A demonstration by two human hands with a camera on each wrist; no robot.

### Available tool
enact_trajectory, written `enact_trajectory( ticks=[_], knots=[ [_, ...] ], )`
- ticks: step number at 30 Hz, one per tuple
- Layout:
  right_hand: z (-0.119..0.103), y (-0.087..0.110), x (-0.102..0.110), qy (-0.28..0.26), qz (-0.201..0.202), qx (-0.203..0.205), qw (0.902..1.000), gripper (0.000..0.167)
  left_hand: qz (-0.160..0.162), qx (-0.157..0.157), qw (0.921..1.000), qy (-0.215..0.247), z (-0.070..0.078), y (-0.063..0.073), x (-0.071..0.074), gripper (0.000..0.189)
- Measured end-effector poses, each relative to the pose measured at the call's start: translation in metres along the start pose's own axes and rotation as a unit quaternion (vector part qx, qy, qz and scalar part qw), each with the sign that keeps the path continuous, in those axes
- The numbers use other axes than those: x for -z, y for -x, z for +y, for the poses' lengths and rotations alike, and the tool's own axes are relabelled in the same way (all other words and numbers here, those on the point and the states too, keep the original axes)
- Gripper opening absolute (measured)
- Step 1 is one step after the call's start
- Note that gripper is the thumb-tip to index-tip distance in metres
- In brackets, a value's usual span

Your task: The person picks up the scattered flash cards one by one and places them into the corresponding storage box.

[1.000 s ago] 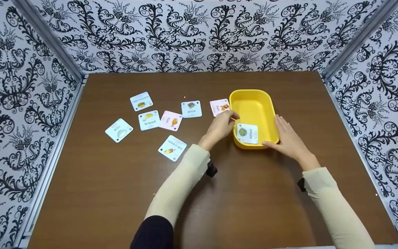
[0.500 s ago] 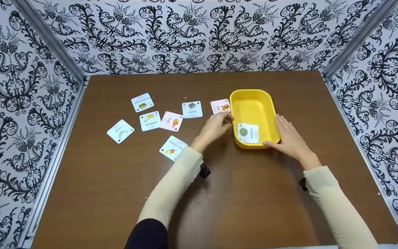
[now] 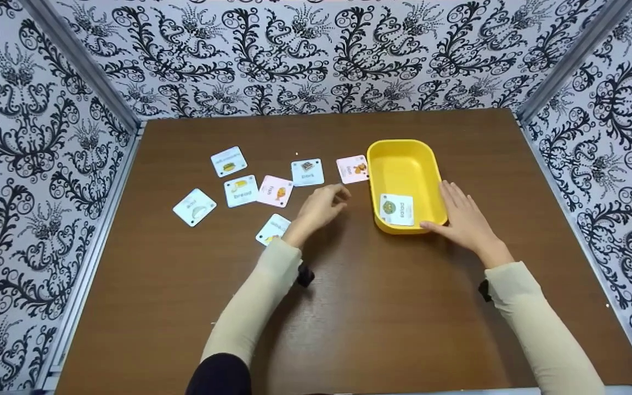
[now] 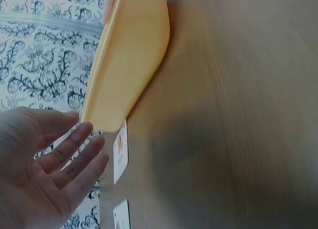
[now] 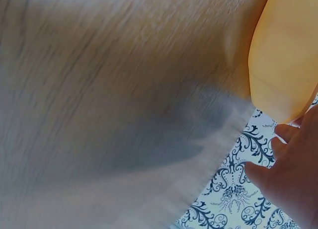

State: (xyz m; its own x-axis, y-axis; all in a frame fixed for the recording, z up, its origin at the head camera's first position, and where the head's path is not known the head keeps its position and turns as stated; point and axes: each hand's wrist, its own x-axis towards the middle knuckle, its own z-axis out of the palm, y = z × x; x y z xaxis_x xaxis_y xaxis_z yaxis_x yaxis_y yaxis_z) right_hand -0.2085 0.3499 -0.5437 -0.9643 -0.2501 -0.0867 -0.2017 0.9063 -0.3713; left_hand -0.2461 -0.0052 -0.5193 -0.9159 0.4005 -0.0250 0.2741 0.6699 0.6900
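A yellow plastic tub (image 3: pixel 406 230) stands right of the table's middle, with a salad picture card (image 3: pixel 396 209) inside at its near end. Against the tub's right side rest the straight fingers of my right hand (image 3: pixel 467 225), its thumb touching the near right corner. My left hand (image 3: pixel 319 208) hovers left of the tub, holding nothing; its fingers are loosely bent in the left wrist view. Beyond it lie a pork card (image 3: pixel 308 172) and a pink card (image 3: pixel 353 169) by the tub's left wall. The left wrist partly covers an ice cream card (image 3: pixel 273 227).
Farther left lie a pink fish card (image 3: pixel 275 191), a bread card (image 3: pixel 241 191), a card with a burger picture (image 3: pixel 229 161) and a rice card (image 3: pixel 195 207). Patterned walls (image 3: pixel 316 60) enclose the brown table (image 3: pixel 382 329) at the back and sides.
My left hand has drawn back from the tub's left rim, leftward and slightly toward me, now covering part of the ice cream card. The right hand stays at the tub.
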Motion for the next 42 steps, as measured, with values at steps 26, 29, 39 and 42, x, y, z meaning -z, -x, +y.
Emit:
enact_trajectory(
  ticks=[26,29,39,42],
  knots=[
    [0.002,0.0,-0.001,0.011,0.001,-0.007,0.9999,0.112,-0.041,0.086,0.9864,-0.134,-0.065,0.041,0.065,0.027],
    [0.002,0.0,-0.001,0.013,0.005,-0.006,0.9999,0.112,-0.044,0.087,0.9838,-0.151,-0.072,0.043,0.067,0.026],
    [0.001,0.0,0.0,0.005,-0.007,-0.013,0.9999,0.112,-0.074,0.064,0.9576,-0.271,-0.089,0.054,0.066,0.036],
    [0.0,0.0,0.0,0.001,-0.01,-0.015,0.9998,0.112,-0.087,0.058,0.9514,-0.29,-0.09,0.056,0.066,0.041]
  ],
)
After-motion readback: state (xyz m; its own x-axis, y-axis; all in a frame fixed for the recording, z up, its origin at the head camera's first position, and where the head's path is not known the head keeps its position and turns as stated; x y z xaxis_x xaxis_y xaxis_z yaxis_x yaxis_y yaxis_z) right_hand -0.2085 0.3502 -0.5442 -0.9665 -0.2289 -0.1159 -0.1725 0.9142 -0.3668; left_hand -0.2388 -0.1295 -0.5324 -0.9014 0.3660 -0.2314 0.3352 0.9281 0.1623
